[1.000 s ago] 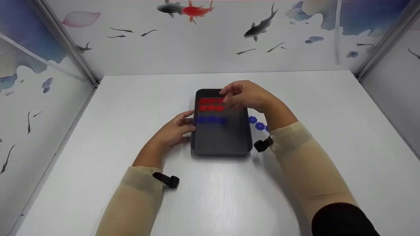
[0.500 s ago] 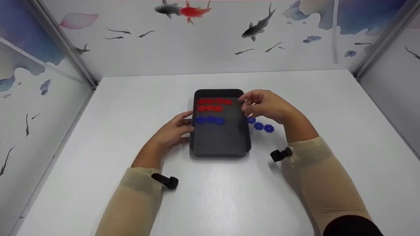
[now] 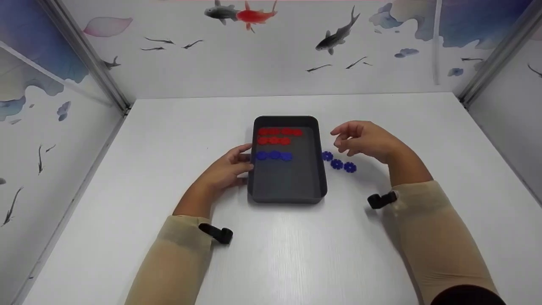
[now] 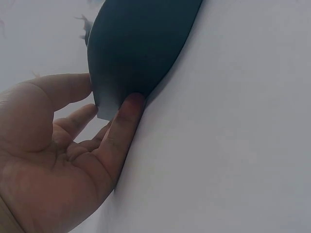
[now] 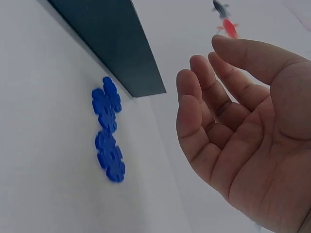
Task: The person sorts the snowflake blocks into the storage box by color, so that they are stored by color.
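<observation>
A dark grey rectangular tray (image 3: pixel 288 182) stands on the white table. Inside it lie two rows of red flower-shaped discs (image 3: pixel 274 140), several in all, and below them a row of three blue flower-shaped discs (image 3: pixel 274 155). My left hand (image 3: pixel 225 169) touches the tray's left wall; in the left wrist view its fingertips rest against the dark wall (image 4: pixel 141 43). To the right of the tray, my right hand (image 3: pixel 366 140) hovers over the table with loosely bent fingers and a bare palm (image 5: pixel 252 145). Three blue discs (image 3: pixel 337 164) lie on the table just below it.
Behind the table rises a white wall (image 3: pixel 271 72) printed with fish, and similar side panels (image 3: pixel 42 135) stand left and right. Each wrist wears a sleeve and a small black camera mount (image 3: pixel 216 233).
My right hand has moved right, from above the tray to beyond its right edge, uncovering a fourth red disc in the top row. My left hand stays at the tray's left side.
</observation>
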### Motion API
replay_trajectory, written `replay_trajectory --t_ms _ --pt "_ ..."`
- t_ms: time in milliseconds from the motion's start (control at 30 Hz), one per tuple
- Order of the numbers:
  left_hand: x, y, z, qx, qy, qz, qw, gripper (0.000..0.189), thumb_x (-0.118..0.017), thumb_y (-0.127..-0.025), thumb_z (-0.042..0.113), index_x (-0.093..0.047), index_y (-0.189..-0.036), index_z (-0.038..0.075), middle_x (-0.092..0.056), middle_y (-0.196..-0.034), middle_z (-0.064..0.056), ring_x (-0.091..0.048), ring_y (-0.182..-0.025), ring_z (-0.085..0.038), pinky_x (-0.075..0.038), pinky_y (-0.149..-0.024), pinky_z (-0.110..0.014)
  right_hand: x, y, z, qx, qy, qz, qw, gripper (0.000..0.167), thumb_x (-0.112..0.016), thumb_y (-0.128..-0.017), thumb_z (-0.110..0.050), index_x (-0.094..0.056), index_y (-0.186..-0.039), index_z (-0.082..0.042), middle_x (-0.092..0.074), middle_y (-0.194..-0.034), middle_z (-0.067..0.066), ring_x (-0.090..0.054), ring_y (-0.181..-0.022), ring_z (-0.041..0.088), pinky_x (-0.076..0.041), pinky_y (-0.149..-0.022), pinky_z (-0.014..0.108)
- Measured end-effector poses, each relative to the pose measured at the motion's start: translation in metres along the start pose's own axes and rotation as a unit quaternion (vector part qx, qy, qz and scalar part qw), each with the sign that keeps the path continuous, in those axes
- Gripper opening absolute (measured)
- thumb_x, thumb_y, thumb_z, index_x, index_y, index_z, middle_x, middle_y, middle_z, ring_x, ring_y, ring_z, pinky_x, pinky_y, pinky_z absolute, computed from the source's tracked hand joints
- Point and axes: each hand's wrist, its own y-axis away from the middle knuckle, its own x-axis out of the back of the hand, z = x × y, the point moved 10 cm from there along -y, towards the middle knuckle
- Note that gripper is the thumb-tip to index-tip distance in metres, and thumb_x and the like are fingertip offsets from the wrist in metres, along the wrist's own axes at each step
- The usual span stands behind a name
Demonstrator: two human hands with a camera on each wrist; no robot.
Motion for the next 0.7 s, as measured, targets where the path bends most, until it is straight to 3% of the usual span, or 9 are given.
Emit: replay_trajectory --t_ms 400,700 --pt "-0.001 0.000 0.001 -0.002 0.004 0.000 1.0000 0.071 -0.063 -0.105 0.008 -0.037 -0.167 0.029 -0.044 -0.162 -0.010 -0.055 -0.145 -0.029 -0.053 -0.115 -0.049 0.026 0.000 0.060 -0.043 0.049 -0.011 0.9978 0.048 -0.085 -0.092 -0.018 -0.068 -0.137 -0.016 -0.072 -0.122 0.003 -0.066 -0.105 0.021 -0.059 -0.085 0.030" --pt "0.000 -0.001 0.001 0.001 0.008 0.003 1.0000 0.071 -0.063 -0.104 0.006 -0.038 -0.166 0.030 -0.045 -0.161 -0.010 -0.056 -0.143 -0.029 -0.053 -0.115 -0.051 0.013 0.000 0.064 -0.036 0.090 -0.071 0.9928 0.048 -0.082 -0.090 -0.006 -0.067 -0.134 -0.016 -0.069 -0.128 0.007 -0.061 -0.102 0.020 -0.054 -0.087 0.026"
